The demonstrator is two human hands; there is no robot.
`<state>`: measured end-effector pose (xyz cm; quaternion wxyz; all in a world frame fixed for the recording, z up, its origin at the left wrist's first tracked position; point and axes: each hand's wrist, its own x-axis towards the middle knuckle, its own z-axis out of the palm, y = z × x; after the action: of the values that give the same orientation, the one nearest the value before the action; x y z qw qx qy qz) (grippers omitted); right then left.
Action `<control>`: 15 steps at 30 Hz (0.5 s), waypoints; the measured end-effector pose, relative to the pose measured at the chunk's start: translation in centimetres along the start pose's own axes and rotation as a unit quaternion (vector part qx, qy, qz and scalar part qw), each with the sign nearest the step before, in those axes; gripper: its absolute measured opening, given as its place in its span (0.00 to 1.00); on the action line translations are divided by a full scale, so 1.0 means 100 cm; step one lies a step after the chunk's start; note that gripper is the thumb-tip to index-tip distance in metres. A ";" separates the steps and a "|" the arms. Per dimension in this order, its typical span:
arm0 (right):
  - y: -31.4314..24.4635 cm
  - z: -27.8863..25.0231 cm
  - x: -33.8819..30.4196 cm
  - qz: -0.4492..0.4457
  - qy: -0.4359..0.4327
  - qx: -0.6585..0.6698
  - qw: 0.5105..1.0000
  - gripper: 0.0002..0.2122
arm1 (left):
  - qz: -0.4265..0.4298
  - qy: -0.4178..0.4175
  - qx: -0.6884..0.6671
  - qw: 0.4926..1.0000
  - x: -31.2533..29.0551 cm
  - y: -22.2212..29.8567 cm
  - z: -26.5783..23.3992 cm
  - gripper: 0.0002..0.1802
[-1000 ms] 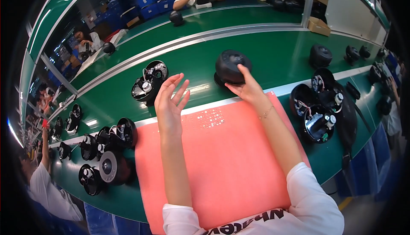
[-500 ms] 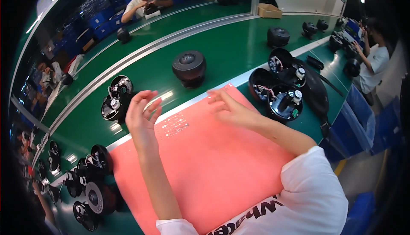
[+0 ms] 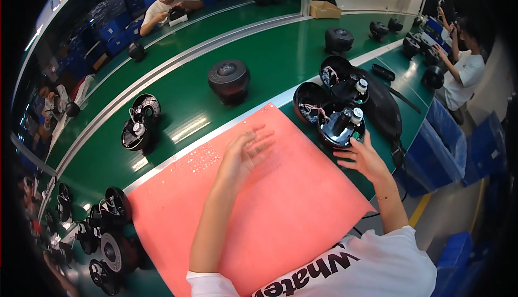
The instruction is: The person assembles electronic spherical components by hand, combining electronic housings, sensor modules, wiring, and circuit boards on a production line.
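Over the pink mat [image 3: 259, 210] my left hand [image 3: 245, 148] is raised with its fingers apart and nothing in it. My right hand [image 3: 367, 159] is spread beside the near edge of an opened round black housing [image 3: 340, 130]. That housing has a glossy inside, a white cylindrical part and a bit of green at its rim. Whether my right fingertips touch the rim I cannot tell. Joined to it by wires is another black shell half [image 3: 310, 103]. Small shiny screw-like pieces [image 3: 202, 159] lie in rows at the mat's far side.
A closed black domed device [image 3: 229, 81] stands on the green surface beyond the mat. Opened housings [image 3: 137, 127] sit left of it. More lie at the lower left [image 3: 110, 216]. A black pouch with a strap [image 3: 380, 105] rests at right, near blue bins [image 3: 434, 140]. Co-workers sit beyond.
My right hand has moved from above the mat, right and nearer me, to the opened housing. My left hand has swung right over the mat. The view has shifted slightly.
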<state>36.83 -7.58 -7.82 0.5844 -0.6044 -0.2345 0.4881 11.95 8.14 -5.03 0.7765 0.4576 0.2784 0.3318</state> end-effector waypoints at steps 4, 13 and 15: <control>-0.002 -0.007 0.013 -0.028 -0.037 0.118 0.992 0.33 | -0.069 -0.044 -0.031 0.996 -0.034 -0.004 0.005 0.29; -0.061 0.045 -0.011 -0.101 -0.200 0.005 0.975 0.33 | -0.119 -0.144 -0.387 0.903 -0.086 -0.038 -0.042 0.41; -0.070 0.070 -0.016 -0.054 -0.273 -0.003 0.961 0.34 | -0.080 -0.153 -0.407 0.897 -0.100 -0.037 -0.050 0.42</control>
<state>32.09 -4.14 0.32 0.5216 -0.4368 -0.4188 0.6015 3.04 1.75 -9.19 0.9519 0.1227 0.0322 0.2787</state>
